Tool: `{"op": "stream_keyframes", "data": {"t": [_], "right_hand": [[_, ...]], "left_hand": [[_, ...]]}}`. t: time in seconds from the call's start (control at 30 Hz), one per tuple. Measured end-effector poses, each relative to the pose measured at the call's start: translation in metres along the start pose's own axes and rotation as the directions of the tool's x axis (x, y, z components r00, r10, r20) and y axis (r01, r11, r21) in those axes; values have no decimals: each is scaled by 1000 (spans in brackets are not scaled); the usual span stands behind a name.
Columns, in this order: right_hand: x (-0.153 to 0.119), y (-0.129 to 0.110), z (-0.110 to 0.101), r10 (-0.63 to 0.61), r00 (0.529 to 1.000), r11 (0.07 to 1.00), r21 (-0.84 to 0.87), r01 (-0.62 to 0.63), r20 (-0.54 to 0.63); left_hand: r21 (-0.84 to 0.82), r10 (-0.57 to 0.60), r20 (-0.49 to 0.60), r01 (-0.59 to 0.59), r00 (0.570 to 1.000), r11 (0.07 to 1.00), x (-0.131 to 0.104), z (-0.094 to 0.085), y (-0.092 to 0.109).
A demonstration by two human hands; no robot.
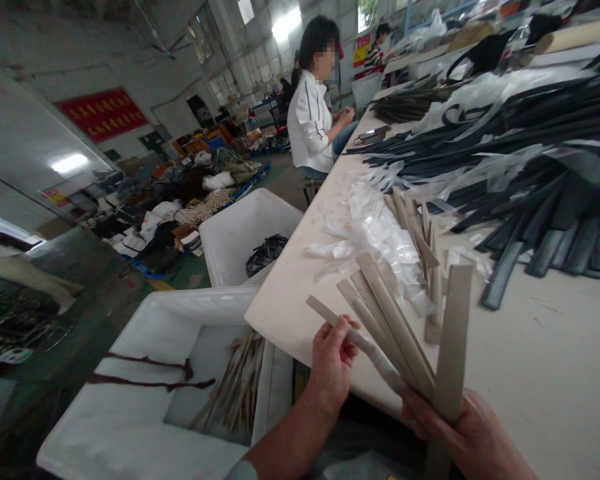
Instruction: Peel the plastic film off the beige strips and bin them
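Beige strips (397, 321) fanned above worktop (545, 373), by its near edge; right hand (473, 427) closed round their lower ends. Left hand (333, 360), also at worktop's near edge, pinches slim strip (380, 362) between thumb and fingers. Handling, judged: light, bendable yet springy, smooth enough to slip within bunch; best pinched across flat faces near end. Look: flat, narrow, blunt-ended, dull beige; slim one whitish, film-like along middle.
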State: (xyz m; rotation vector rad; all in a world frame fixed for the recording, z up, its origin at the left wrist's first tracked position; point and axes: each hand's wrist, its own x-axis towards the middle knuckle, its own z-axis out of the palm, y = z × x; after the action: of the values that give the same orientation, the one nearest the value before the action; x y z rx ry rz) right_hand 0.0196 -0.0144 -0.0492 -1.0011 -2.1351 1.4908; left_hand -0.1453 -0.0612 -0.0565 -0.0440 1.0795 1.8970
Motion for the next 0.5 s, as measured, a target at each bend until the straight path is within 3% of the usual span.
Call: {"op": "stream_keyframes", "data": {"t": [0.1, 0.2, 0.37, 0.5], "right_hand": [[-1, 10, 3, 18, 1000, 1000, -9, -18, 12], [-2, 18, 7, 46, 999, 999, 2, -46, 14], [-3, 14, 10, 24, 999, 999, 43, -22, -44], [0, 6, 17, -27, 998, 993, 113, 33, -56]], "left_hand": [[-35, 72, 7, -72, 997, 997, 5, 3, 17], [-73, 70, 34, -67, 997, 995, 4, 7, 20], [-76, -5, 48, 9, 999, 997, -11, 10, 4], [79, -170, 230, 156, 958, 985, -24, 8, -15]]}}
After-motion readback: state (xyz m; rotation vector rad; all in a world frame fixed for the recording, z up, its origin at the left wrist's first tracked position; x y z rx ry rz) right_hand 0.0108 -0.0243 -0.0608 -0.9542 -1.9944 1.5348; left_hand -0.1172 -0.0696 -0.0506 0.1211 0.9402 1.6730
